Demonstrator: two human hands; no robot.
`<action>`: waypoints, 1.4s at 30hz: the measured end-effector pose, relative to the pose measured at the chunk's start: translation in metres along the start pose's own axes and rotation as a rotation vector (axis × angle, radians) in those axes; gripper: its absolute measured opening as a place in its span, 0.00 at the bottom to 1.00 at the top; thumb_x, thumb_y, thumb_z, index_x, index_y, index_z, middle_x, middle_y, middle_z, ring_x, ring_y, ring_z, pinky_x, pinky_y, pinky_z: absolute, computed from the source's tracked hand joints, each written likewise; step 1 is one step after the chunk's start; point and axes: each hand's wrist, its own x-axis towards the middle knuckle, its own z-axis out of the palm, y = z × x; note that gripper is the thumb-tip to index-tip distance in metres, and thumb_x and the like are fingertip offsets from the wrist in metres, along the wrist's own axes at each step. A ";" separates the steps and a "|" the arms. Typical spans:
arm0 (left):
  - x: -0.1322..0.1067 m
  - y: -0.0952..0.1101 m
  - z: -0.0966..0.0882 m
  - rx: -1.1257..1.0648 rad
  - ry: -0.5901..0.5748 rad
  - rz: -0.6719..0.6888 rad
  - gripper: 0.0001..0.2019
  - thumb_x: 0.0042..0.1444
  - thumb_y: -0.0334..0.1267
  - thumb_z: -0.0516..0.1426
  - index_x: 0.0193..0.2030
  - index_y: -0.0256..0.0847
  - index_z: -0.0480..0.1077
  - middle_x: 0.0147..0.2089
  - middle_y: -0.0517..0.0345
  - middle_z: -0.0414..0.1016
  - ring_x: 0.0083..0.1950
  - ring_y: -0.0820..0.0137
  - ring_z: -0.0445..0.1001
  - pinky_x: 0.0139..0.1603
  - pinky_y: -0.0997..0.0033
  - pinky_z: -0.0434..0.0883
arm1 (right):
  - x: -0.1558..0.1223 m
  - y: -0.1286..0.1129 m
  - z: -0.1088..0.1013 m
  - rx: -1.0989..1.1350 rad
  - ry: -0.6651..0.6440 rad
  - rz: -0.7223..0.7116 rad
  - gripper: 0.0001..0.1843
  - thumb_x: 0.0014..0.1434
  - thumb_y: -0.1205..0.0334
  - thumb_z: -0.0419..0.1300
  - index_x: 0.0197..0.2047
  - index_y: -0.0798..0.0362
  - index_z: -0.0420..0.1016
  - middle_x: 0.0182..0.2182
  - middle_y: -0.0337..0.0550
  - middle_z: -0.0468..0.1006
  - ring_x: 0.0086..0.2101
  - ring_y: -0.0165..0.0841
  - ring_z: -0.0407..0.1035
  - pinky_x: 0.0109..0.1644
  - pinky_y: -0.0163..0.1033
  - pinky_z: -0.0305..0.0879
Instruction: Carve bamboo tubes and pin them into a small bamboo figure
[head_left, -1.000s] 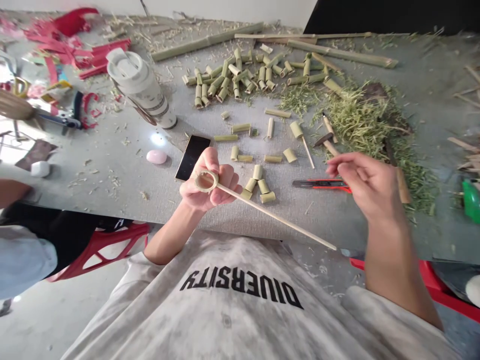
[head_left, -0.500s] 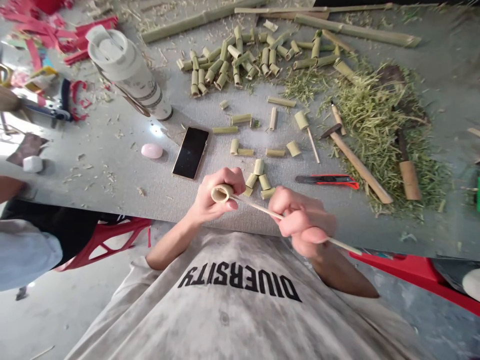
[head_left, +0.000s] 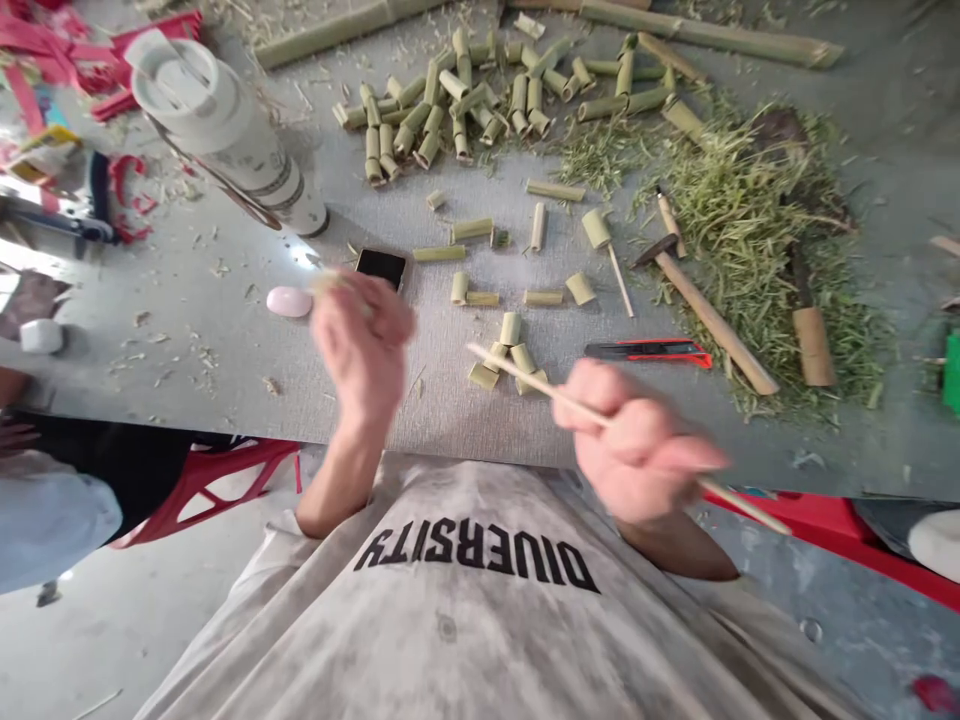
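My left hand point(head_left: 358, 345), blurred by motion, is closed and raised over the phone's near end. A pale greenish edge of the bamboo piece point(head_left: 328, 281) shows at its fingertips; the rest is hidden in the fist. In my right hand point(head_left: 637, 440) a thin bamboo stick point(head_left: 517, 372) is gripped, its tip pointing left and its tail running out past the wrist. Beneath the stick's tip stand several short bamboo tubes point(head_left: 511, 328) grouped together. To their right lies a red and black utility knife point(head_left: 649, 351).
A black phone point(head_left: 382, 265), a pink oval object point(head_left: 289, 301) and a white tumbler point(head_left: 225, 130) are on the left. Cut bamboo pieces point(head_left: 471, 230) lie ahead. A hammer point(head_left: 712, 315) rests beside green shavings point(head_left: 720, 220) on the right. Another person sits at the left.
My left hand has moved left and up, away from the stick, with the bamboo piece. The stick's tip is now free of the tube; my right hand has shifted slightly right.
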 end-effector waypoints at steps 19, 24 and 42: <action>-0.004 0.009 0.033 -0.375 -0.842 -0.116 0.16 0.76 0.52 0.60 0.44 0.44 0.64 0.31 0.65 0.66 0.27 0.79 0.65 0.30 0.78 0.65 | 0.026 0.078 -0.241 -1.606 -0.407 0.421 0.27 0.77 0.66 0.49 0.73 0.52 0.75 0.62 0.61 0.77 0.62 0.50 0.64 0.62 0.51 0.65; -0.005 0.008 0.035 -0.381 -0.819 -0.121 0.16 0.74 0.50 0.63 0.42 0.43 0.65 0.32 0.64 0.67 0.28 0.79 0.66 0.30 0.77 0.66 | 0.036 0.090 -0.245 -1.604 -0.181 0.376 0.27 0.72 0.69 0.52 0.66 0.53 0.84 0.64 0.58 0.77 0.63 0.53 0.66 0.65 0.54 0.66; -0.005 0.002 0.029 -0.296 -0.771 -0.107 0.17 0.70 0.54 0.66 0.43 0.42 0.71 0.28 0.66 0.64 0.27 0.76 0.64 0.32 0.73 0.64 | 0.030 0.096 -0.188 -1.257 -0.526 0.376 0.07 0.73 0.58 0.61 0.46 0.46 0.81 0.48 0.50 0.86 0.45 0.49 0.80 0.54 0.57 0.73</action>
